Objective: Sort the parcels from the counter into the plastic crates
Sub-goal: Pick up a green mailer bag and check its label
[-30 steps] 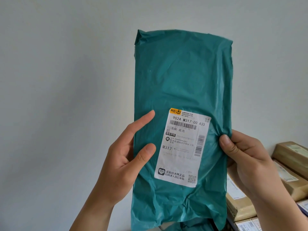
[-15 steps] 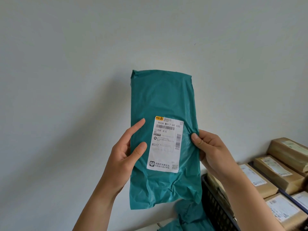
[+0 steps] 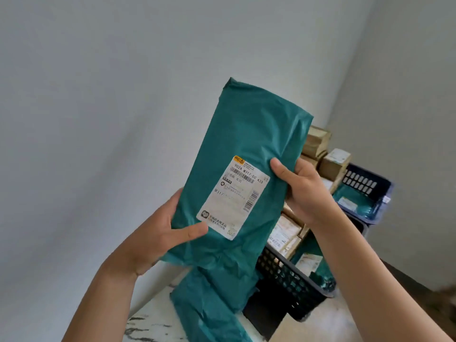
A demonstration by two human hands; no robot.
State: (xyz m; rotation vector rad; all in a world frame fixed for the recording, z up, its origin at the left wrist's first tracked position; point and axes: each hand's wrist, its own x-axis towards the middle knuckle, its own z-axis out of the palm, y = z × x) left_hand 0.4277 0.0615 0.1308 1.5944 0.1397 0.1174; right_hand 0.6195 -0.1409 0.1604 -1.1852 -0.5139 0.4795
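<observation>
Matte grey wall [image 3: 98,95]; crinkly teal poly mailer [image 3: 249,134] w/ rect. label [image 3: 234,197]

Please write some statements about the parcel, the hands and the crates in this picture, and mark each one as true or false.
1. The left hand and the right hand both hold the parcel. True.
2. The label faces away from the camera. False: it faces the camera.
3. The black crate holds nothing. False: boxes lie in it.
4. A blue crate stands beyond the black crate. True.
5. More teal parcels lie on the counter below the held one. True.
</observation>
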